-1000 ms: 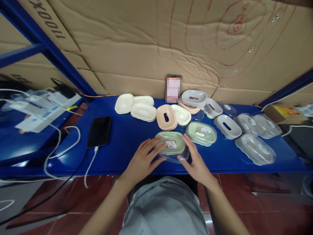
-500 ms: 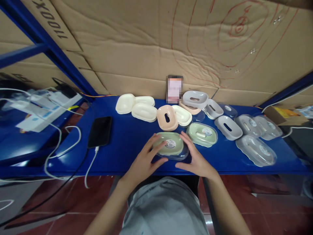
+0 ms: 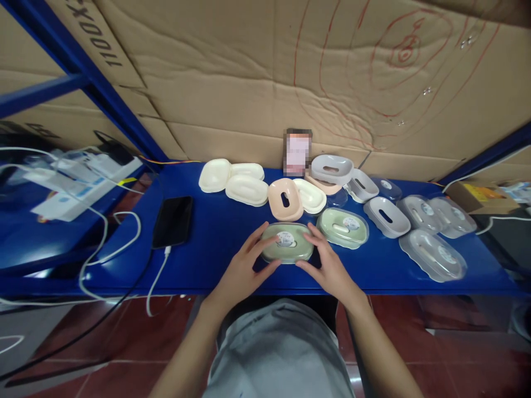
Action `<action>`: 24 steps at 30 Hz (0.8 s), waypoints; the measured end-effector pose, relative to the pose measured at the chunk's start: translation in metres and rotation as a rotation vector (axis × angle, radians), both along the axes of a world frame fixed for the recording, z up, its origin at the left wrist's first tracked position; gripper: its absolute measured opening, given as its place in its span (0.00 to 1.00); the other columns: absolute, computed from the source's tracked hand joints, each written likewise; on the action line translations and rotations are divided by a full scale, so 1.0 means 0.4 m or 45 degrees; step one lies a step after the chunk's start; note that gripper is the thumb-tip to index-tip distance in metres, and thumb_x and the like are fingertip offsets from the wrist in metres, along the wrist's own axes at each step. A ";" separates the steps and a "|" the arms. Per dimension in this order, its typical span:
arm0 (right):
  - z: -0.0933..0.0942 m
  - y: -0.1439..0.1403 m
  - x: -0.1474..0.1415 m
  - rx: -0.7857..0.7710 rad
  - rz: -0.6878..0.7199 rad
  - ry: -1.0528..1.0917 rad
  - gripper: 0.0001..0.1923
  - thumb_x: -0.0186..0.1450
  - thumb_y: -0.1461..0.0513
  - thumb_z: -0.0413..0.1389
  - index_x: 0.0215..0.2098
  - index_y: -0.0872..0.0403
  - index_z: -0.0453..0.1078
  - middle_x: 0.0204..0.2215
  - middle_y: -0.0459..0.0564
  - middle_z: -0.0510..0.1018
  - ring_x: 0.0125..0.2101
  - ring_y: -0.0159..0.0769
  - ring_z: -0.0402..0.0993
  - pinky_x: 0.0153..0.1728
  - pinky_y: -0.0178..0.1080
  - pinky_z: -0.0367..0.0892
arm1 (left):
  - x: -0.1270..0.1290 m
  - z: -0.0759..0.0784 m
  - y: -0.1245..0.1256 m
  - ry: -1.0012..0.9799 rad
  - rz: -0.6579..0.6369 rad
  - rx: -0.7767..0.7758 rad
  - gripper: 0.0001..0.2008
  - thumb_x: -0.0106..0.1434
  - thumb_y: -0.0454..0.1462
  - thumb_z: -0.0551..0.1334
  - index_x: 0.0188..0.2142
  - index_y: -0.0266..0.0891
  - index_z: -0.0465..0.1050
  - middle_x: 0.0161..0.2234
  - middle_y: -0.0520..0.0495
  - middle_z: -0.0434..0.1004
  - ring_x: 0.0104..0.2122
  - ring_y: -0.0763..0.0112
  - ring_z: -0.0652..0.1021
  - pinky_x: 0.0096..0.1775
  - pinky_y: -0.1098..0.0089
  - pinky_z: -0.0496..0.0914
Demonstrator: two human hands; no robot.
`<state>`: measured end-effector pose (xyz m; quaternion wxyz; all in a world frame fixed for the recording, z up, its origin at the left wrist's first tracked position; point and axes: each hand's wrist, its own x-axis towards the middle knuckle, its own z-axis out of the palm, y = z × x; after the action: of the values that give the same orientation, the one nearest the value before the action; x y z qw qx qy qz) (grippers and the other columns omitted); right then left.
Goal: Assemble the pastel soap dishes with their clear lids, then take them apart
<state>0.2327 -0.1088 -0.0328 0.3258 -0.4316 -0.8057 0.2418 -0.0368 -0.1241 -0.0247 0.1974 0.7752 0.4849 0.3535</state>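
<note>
A green soap dish with a clear lid and a round label lies near the front edge of the blue table. My left hand grips its left end, fingers over the top and thumb at the near side. Around the right end is my right hand, its fingertips on the lid's edge and its thumb in front. Just right of my right hand sits another lidded green soap dish. Behind the held dish is a peach soap dish with a slot, beside a cream dish.
Cream dishes lie at back left, grey dishes and clear-lidded grey ones at right. A pixelated upright device leans on the cardboard wall. A black phone with a white cable is at left, near a power strip.
The clear lid, offset toward the near right before, now lines up over the green dish. Both hands have closed in around it, and the view has shifted slightly.
</note>
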 end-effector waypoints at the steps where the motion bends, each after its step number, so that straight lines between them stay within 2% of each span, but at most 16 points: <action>1: 0.000 -0.004 0.002 0.014 0.003 -0.018 0.36 0.75 0.52 0.61 0.76 0.46 0.54 0.78 0.60 0.54 0.75 0.49 0.56 0.70 0.55 0.66 | 0.000 0.000 0.000 -0.001 -0.006 0.005 0.24 0.74 0.44 0.66 0.67 0.50 0.69 0.74 0.41 0.62 0.71 0.55 0.69 0.68 0.51 0.70; 5: 0.000 -0.022 0.015 0.078 -0.021 -0.181 0.38 0.74 0.53 0.61 0.78 0.43 0.52 0.78 0.56 0.53 0.71 0.51 0.63 0.63 0.50 0.75 | 0.001 -0.005 0.000 -0.001 -0.040 0.005 0.24 0.73 0.44 0.67 0.66 0.50 0.70 0.74 0.41 0.62 0.71 0.56 0.70 0.67 0.53 0.71; 8: -0.006 -0.038 0.027 0.184 -0.042 -0.270 0.44 0.73 0.54 0.63 0.80 0.39 0.46 0.77 0.55 0.54 0.69 0.52 0.67 0.59 0.49 0.79 | 0.001 -0.011 -0.002 -0.009 -0.081 -0.020 0.24 0.72 0.43 0.68 0.65 0.50 0.70 0.74 0.41 0.61 0.71 0.56 0.70 0.67 0.54 0.71; 12: -0.009 -0.054 0.040 0.285 -0.045 -0.310 0.47 0.73 0.56 0.62 0.81 0.37 0.40 0.77 0.54 0.55 0.70 0.51 0.67 0.59 0.48 0.79 | 0.003 -0.018 -0.003 -0.025 -0.097 -0.075 0.26 0.69 0.44 0.71 0.64 0.50 0.71 0.74 0.40 0.60 0.72 0.53 0.68 0.68 0.50 0.69; 20: -0.009 -0.065 0.052 0.380 -0.070 -0.324 0.46 0.74 0.58 0.62 0.81 0.38 0.40 0.75 0.53 0.60 0.65 0.50 0.73 0.59 0.46 0.79 | 0.015 -0.025 0.003 0.006 -0.103 -0.049 0.27 0.69 0.46 0.71 0.65 0.51 0.70 0.73 0.39 0.59 0.72 0.49 0.65 0.69 0.46 0.67; 24: -0.004 -0.070 0.044 0.376 -0.072 -0.315 0.45 0.75 0.58 0.60 0.81 0.40 0.40 0.75 0.55 0.61 0.66 0.51 0.72 0.61 0.48 0.78 | 0.018 -0.026 0.004 0.014 -0.107 -0.051 0.27 0.70 0.47 0.70 0.65 0.53 0.69 0.73 0.39 0.59 0.72 0.49 0.66 0.68 0.46 0.68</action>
<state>0.2502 -0.1368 -0.0343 0.2907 -0.4280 -0.8538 0.0568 -0.0297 -0.1225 -0.0349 0.2249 0.7926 0.4600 0.3310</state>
